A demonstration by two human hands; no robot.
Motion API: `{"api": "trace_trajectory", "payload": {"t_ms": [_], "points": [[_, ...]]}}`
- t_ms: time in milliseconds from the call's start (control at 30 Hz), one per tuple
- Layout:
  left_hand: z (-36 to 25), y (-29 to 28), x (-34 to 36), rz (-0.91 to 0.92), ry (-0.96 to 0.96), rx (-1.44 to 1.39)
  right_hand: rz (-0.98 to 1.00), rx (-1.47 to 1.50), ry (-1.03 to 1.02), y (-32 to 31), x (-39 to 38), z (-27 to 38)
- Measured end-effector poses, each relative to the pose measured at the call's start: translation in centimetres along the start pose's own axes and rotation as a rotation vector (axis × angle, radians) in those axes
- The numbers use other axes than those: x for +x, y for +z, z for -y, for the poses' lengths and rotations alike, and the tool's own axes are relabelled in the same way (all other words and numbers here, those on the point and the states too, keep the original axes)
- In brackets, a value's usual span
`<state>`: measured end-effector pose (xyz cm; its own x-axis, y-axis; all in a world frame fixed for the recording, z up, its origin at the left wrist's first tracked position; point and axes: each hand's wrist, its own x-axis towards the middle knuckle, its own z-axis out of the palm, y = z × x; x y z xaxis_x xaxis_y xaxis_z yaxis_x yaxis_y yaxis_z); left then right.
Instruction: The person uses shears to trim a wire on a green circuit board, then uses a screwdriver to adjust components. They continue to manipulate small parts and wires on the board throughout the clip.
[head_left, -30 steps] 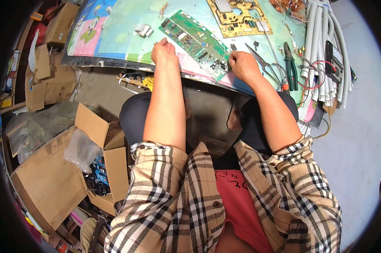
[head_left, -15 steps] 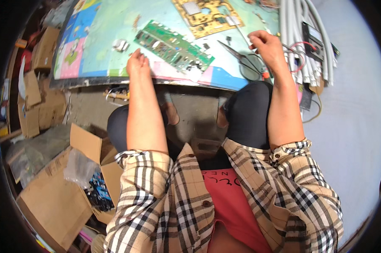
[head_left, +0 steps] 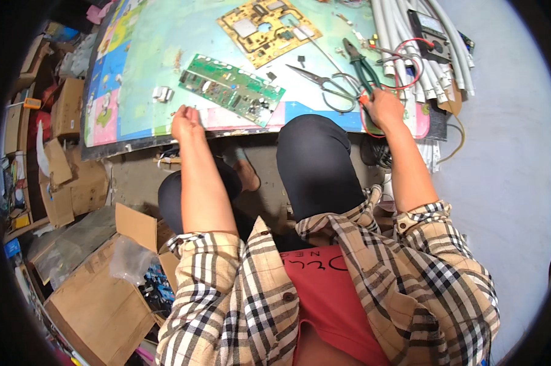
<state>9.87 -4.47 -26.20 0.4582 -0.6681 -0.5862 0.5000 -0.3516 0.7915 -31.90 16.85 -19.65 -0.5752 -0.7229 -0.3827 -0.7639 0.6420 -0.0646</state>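
My left hand (head_left: 188, 122) lies palm up near the table's front edge, fingers loosely curled, apparently empty. Beside it is a long green circuit board (head_left: 230, 90), with a small metal part (head_left: 162, 94) to its left. A larger tan circuit board (head_left: 251, 36) lies behind. My right hand (head_left: 382, 107) is closed on the handles of green-handled pliers (head_left: 359, 64), whose jaws point away from me. Scissors (head_left: 323, 83) with looped dark handles lie just left of it.
The mat-covered table (head_left: 138, 67) also carries white tubes (head_left: 388, 24) and a meter with red leads (head_left: 427, 33) at right. Cardboard boxes (head_left: 92, 299) fill the left side. My bent knee (head_left: 318, 165) is below the table edge, beside a pale surface (head_left: 501, 195).
My right hand left the green board, moved rightward and took hold of the pliers. My left hand stayed near the board's left end. The view shifted, and my right knee appears higher.
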Motion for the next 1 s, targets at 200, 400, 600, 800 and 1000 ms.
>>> {"api": "trace_trajectory", "payload": {"t_ms": [200,400,600,800,1000], "points": [[2.7,0.6,-4.3,0.246,-0.123,0.161,0.023,0.015,-0.224,1.3,-0.4,-1.9],[4.9,2.1,-10.4,0.412,-0.112,0.307,-0.251,0.085,-0.097,-4.5,-0.1,-4.1],[7.7,2.4,-9.4,0.384,0.232,0.600,-0.397,0.303,-0.285,-9.0,-4.0,-5.1],[7.7,3.6,-9.4,0.355,0.341,0.759,0.244,1.020,-0.182,-6.0,-12.6,-4.5],[7.6,3.7,-9.0,0.321,0.359,0.854,0.370,0.928,-0.199,-4.4,-16.0,-3.6]]}}
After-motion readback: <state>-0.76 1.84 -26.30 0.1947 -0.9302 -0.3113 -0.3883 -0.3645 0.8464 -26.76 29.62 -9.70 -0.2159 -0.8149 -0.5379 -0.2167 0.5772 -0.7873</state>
